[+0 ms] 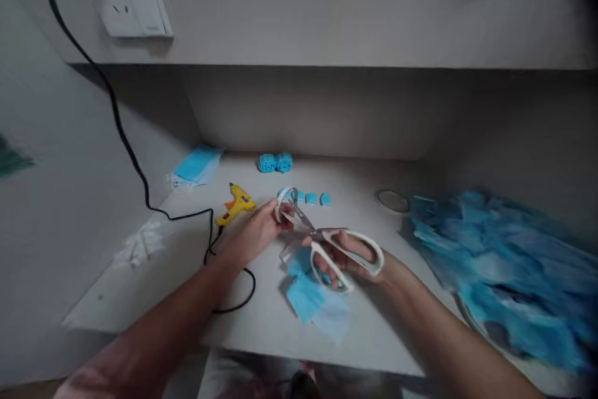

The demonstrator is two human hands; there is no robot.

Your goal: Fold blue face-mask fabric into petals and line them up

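In my right hand is a pair of scissors with white handles, fingers through the loops. Its blades spread apart and point at my left hand. That hand is closed on a thin white looped band, and the blade tips reach this band. Whether the blades touch it, I cannot tell. Below the scissors lie light blue sheet pieces, partly overlapped by a paler piece. Several small blue pieces form a row just behind my hands.
A yellow glue gun lies left, its black cord running up to a wall socket. Blue rolled bundles and a stack of blue masks sit at the back. A ring and a large blue heap are right.
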